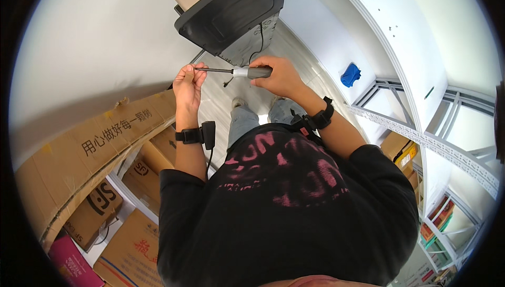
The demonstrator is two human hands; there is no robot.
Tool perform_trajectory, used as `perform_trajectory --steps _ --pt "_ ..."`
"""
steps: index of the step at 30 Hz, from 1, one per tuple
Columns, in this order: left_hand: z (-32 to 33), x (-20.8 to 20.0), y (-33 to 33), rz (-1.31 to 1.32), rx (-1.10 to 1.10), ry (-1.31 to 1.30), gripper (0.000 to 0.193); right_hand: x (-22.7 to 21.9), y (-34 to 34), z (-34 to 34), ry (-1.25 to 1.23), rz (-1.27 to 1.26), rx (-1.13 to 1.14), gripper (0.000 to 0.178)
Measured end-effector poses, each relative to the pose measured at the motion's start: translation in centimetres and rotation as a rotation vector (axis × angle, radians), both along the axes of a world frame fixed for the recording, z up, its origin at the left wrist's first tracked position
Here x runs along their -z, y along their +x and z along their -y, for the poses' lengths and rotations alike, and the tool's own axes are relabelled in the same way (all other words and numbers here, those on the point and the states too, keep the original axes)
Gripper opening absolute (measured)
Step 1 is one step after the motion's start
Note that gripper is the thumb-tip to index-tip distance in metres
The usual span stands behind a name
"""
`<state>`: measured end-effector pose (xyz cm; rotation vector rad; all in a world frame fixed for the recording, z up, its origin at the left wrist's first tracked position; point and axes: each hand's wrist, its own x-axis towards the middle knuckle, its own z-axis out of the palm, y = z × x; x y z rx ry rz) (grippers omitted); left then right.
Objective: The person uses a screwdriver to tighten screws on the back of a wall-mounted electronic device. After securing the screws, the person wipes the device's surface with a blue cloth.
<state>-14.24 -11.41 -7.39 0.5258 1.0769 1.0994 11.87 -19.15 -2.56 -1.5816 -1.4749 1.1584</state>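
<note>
My right hand [281, 78] is wrapped round the dark grey handle of a screwdriver [218, 70]. Its thin dark shaft points left, nearly level, from a light grey collar. The tip meets the fingers of my left hand [188, 81], whose thumb and forefinger are pinched together there. Whatever small thing they may hold is too small to make out. Just beyond both hands stands a large appliance [226, 21] with a beige top, a dark grey panel and a metal lower part. A black cable [261, 37] hangs down its side.
On the left, cardboard boxes [126, 234] fill a shelf behind a long cardboard strip [94, 145]. White metal shelving [442, 155] runs along the right, with a crumpled blue item [351, 74] on a white surface. Pale floor [215, 103] shows round my feet.
</note>
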Motion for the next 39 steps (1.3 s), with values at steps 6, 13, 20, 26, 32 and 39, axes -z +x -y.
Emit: perform_trajectory --steps 6,13,20,26,32,39 --pt "-0.6 0.2 -1.5 -0.023 0.027 0.016 0.017 0.4 -1.9 0.0 -0.111 -0.078 0.045 0.032" --pt "-1.0 1.6 -2.9 0.009 0.040 0.021 0.017 -0.8 -4.1 -0.4 -0.138 0.017 0.085 0.034" --pt "-1.6 1.3 -3.4 -0.063 0.061 -0.032 0.018 -1.2 -5.5 -0.7 -0.044 0.100 0.094 0.033" --pt "-2.2 1.6 -4.3 -0.102 0.105 -0.102 0.018 -1.8 -6.1 -0.8 0.091 0.220 0.072 0.033" --pt "-2.8 2.0 -4.1 -0.028 0.070 -0.088 0.018 -1.7 -6.1 -1.3 0.076 0.203 0.092 0.033" --pt "-3.7 1.2 -4.2 -0.037 0.057 -0.068 0.020 -1.6 -5.9 -1.9 0.092 0.181 0.025 0.031"
